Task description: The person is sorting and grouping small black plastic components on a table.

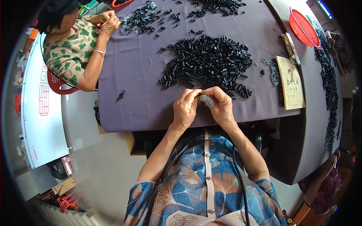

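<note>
My left hand (184, 110) and my right hand (223, 107) meet at the fingertips over the table's near edge. Both are closed in a pinch around a small black piece (200, 94), mostly hidden by the fingers. Tucked in my right hand is a clump of tiny clear-grey bits (207, 101); I cannot make out their exact kind. Just beyond my hands lies a big heap of small black cylindrical plastic parts (211, 60). A few loose black parts (120, 95) rest on the cloth to the left.
A purple-grey cloth (132, 75) covers the table. On the right are a yellow booklet (290, 83), scattered clear bits (274, 71) and a red basket (304, 28). A co-worker (75, 49) sits at the left, hands by another pile (141, 19). More black parts (328, 83) line the right table.
</note>
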### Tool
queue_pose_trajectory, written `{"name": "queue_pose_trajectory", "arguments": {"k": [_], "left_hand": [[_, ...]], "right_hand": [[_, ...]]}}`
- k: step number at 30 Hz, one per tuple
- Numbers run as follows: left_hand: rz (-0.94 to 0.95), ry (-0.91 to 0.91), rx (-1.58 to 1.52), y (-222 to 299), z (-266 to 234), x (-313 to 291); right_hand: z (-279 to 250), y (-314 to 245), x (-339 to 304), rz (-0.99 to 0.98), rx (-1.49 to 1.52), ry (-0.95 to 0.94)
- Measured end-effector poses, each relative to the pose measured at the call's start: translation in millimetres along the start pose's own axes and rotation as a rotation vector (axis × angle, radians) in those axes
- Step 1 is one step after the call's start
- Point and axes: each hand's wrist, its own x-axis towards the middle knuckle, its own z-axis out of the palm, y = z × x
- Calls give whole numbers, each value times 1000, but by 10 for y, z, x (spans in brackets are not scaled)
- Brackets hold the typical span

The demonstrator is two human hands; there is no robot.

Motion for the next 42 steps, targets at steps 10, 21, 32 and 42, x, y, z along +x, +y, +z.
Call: {"name": "queue_pose_trajectory", "arguments": {"k": [10, 21, 32, 42], "left_hand": [[8, -72, 1, 67, -42, 28], [20, -129, 35, 82, -77, 11], [67, -151, 10, 102, -89, 19], [103, -83, -2, 84, -47, 16]], "right_hand": [[-42, 0, -102, 198, 98, -21], [-104, 0, -93, 62, -56, -68], [-199, -24, -39, 399, 214, -192], [-214, -22, -11, 462, 275, -217]]}}
